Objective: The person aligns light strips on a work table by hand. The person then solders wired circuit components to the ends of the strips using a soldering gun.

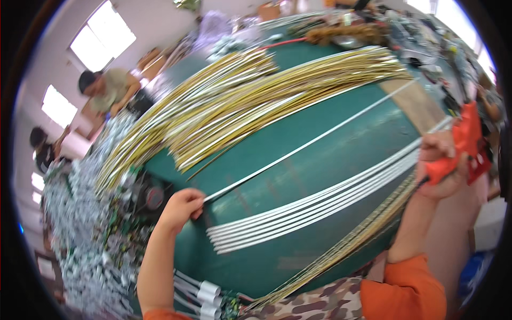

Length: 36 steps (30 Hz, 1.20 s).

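My left hand is closed in a pinch on the near end of a thin white strip. That strip runs diagonally up to the right over the green tabletop, its far end on a brown board. At the right, my right hand is wrapped round an orange-red hand tool whose exact kind I cannot make out. Between my hands several white strips lie parallel in a slightly curved row; their right ends reach close to my right hand.
Long yellow-and-white strips lie heaped across the far side. A thin bundle of yellowish strips runs along the near edge. Tangled whitish parts with green pieces pile up at left. A co-worker sits beyond them.
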Motion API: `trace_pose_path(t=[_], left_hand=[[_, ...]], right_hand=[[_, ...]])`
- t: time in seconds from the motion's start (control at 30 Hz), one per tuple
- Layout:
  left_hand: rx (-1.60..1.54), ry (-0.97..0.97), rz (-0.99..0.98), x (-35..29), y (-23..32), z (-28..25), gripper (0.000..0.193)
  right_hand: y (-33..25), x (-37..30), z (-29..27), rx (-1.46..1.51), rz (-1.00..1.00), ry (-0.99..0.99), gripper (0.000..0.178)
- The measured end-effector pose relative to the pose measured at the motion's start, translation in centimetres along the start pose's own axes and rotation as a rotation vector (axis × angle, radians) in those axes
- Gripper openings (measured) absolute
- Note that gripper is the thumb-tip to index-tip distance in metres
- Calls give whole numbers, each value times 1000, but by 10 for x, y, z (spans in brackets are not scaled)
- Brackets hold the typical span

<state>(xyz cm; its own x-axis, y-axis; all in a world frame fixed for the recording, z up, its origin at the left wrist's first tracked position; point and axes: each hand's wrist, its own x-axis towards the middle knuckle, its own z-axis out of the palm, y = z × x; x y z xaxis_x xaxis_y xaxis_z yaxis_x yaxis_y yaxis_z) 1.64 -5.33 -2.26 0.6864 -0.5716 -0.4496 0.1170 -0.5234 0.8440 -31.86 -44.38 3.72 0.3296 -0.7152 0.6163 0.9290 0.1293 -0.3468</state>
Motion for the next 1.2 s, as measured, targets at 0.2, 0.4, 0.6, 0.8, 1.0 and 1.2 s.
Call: trace_pose_path(t=[0.2,0.4,0.6,0.8,1.0,1.2], left_hand=[[142,-62,-107,-11,-2,-2,11],[255,-240,-78,-25,-15,-2,12],[441,-200,-77,-23,-6,3,6],[705,-243,-101,-14,11,4,15],[1081,-296,-104,-4,41,12,26],[1084,438,324,26,25,1,26]], right_hand=[[-2,4,-16,-55,69,-48,58],[21,0,21,-37,-67,629,50],[3,3,-15,-72,137,-93,52],[5,2,-6,-123,28,-18,69],[5,2,-14,-49,94,-41,66],[7,-3,-1,11,73,-35,66]])
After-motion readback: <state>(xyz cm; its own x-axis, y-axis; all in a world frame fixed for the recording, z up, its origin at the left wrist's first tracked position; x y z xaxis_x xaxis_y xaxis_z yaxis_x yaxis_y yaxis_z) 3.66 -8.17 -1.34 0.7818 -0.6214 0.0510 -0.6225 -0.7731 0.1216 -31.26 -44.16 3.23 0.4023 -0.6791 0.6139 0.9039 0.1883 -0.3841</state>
